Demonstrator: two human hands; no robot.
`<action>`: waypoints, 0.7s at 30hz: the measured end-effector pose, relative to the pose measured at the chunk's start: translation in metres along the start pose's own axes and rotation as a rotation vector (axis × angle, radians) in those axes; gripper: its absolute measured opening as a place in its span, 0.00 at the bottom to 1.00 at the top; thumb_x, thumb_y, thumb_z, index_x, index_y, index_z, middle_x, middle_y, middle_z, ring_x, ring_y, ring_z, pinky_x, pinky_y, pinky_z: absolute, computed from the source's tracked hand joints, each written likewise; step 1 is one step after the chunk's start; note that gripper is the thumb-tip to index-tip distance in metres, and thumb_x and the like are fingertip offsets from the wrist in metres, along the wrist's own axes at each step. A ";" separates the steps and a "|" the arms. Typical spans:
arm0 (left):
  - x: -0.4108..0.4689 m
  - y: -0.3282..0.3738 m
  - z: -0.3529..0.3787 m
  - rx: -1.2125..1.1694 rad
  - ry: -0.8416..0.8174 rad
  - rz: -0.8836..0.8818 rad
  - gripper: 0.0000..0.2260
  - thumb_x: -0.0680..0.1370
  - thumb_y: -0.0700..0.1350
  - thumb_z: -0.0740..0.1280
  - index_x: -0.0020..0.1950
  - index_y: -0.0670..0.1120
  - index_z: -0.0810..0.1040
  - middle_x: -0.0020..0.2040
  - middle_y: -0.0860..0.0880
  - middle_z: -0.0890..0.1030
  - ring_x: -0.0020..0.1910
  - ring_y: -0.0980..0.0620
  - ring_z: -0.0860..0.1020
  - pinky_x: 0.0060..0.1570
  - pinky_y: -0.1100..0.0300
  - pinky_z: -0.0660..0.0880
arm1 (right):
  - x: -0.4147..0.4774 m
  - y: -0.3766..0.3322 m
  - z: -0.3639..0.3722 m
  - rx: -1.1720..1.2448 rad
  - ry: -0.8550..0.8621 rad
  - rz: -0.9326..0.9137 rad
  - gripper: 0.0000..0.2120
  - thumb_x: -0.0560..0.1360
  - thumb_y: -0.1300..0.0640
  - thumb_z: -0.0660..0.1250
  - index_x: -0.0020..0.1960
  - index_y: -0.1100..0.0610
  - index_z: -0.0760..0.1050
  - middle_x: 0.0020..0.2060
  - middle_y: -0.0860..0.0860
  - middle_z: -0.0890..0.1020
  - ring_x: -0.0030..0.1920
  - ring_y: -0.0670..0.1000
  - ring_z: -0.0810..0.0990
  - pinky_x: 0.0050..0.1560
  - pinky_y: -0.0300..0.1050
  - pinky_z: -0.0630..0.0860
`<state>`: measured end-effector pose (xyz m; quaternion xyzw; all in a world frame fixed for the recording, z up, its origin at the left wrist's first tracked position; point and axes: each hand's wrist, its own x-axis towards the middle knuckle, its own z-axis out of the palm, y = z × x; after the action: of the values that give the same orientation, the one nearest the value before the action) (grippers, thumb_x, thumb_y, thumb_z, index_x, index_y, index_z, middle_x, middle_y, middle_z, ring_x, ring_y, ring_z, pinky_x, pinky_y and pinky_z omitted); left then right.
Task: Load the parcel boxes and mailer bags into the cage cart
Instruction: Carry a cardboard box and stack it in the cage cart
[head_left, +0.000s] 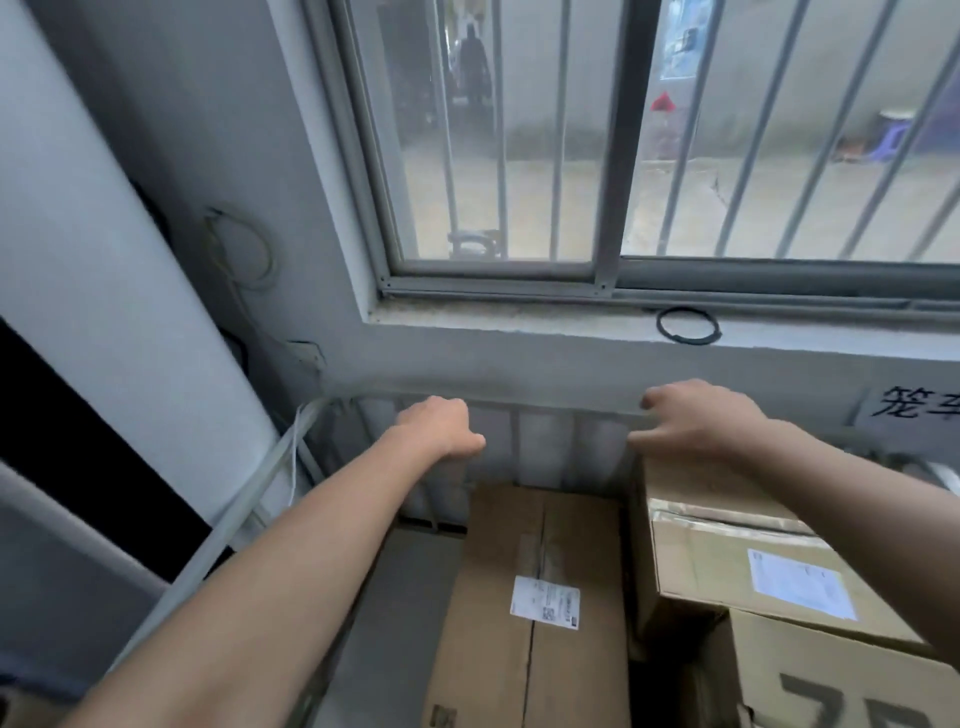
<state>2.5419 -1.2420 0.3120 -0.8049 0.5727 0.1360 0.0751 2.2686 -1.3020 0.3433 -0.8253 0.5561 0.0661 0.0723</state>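
The cage cart's back bars (550, 441) stand against the wall under the window, and its left rail (228, 530) runs toward me. Inside lies a long brown box (540, 597) with a white label. To its right a taller labelled box (727, 561) sits on another box with black print (841, 686). My right hand (701, 421) grips the far top edge of the taller box, fingers curled over it. My left hand (441, 426) is curled into a fist in front of the back bars, above the long box, with nothing visible in it.
A barred window (613, 156) fills the wall above the cart, with a black ring (688, 325) on its sill. A white column (104, 260) stands at the left. A paper sign with black characters (914, 410) hangs at the right. Grey cart floor (395, 597) shows left of the long box.
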 end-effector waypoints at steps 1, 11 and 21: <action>-0.007 0.001 -0.014 0.010 0.004 0.011 0.19 0.77 0.56 0.63 0.62 0.46 0.76 0.62 0.44 0.78 0.60 0.42 0.77 0.48 0.55 0.70 | -0.009 -0.001 -0.013 0.012 0.007 0.017 0.26 0.70 0.36 0.65 0.62 0.48 0.76 0.61 0.52 0.80 0.60 0.57 0.78 0.54 0.51 0.77; -0.052 0.019 -0.070 -0.036 0.107 0.166 0.23 0.79 0.60 0.61 0.67 0.47 0.74 0.63 0.46 0.77 0.60 0.44 0.76 0.56 0.51 0.75 | -0.086 0.013 -0.061 0.013 0.084 0.147 0.26 0.71 0.35 0.62 0.64 0.48 0.75 0.63 0.50 0.79 0.62 0.53 0.77 0.57 0.51 0.77; -0.057 0.058 -0.098 -0.220 0.155 0.330 0.24 0.78 0.60 0.62 0.71 0.50 0.72 0.67 0.47 0.77 0.63 0.46 0.76 0.62 0.49 0.75 | -0.108 0.026 -0.064 0.047 0.234 0.259 0.19 0.76 0.43 0.62 0.62 0.51 0.77 0.57 0.52 0.79 0.56 0.54 0.79 0.52 0.50 0.78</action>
<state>2.4824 -1.2372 0.4244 -0.7115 0.6826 0.1460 -0.0808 2.2058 -1.2263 0.4249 -0.7470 0.6637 -0.0345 0.0174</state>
